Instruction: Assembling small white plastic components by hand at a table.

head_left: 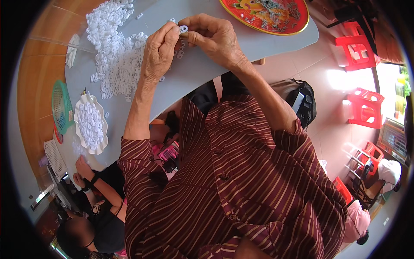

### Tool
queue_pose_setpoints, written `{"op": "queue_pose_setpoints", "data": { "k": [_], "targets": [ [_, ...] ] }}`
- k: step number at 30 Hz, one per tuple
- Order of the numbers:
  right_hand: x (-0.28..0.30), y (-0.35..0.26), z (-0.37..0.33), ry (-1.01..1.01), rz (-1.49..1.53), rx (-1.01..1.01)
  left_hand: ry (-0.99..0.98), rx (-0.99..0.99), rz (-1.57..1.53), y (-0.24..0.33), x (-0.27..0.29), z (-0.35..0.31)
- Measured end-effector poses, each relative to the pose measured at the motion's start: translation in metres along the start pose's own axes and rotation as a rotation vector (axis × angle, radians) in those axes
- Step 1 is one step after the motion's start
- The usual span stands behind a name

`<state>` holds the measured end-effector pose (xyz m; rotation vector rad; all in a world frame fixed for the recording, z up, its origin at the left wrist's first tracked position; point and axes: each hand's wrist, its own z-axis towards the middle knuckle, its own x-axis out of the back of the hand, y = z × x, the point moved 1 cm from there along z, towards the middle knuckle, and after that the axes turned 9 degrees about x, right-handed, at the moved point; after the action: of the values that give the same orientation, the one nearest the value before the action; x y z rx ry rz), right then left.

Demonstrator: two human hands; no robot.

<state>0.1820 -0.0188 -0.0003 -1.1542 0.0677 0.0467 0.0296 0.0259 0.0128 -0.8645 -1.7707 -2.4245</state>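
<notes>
Above the table's near edge, my left hand pinches a small white plastic piece with a hole in it. My right hand meets it from the other side, its thumb and forefinger closed about the same piece; whether they also hold something smaller is hidden. Just left of my hands spreads a big heap of similar white pieces, and a few loose ones lie beneath my fingers. Beyond my right hand is a round red tray with a gold rim, holding many small thin metal parts.
A white wavy-edged dish of white pieces and a green basket stand on the left of the grey table. Another person's hand is near the dish. Red stools and a black bag are to the right.
</notes>
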Motion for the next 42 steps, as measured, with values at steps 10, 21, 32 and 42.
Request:
{"op": "queue_pose_setpoints", "data": {
  "k": [10,21,32,42],
  "targets": [
    [-0.003,0.011,-0.001,0.018,-0.054,0.064,-0.041,0.147,-0.040,-0.003,0.003,0.001],
    [-0.002,0.012,-0.001,0.009,-0.104,0.087,-0.088,0.161,0.035,-0.009,0.007,0.001],
    [-0.002,0.011,-0.005,0.000,-0.094,0.076,-0.104,0.123,-0.003,-0.006,0.004,-0.005],
    [-0.002,0.004,-0.005,0.047,-0.123,0.110,-0.108,0.179,-0.055,-0.005,0.000,-0.004]
  ]
}}
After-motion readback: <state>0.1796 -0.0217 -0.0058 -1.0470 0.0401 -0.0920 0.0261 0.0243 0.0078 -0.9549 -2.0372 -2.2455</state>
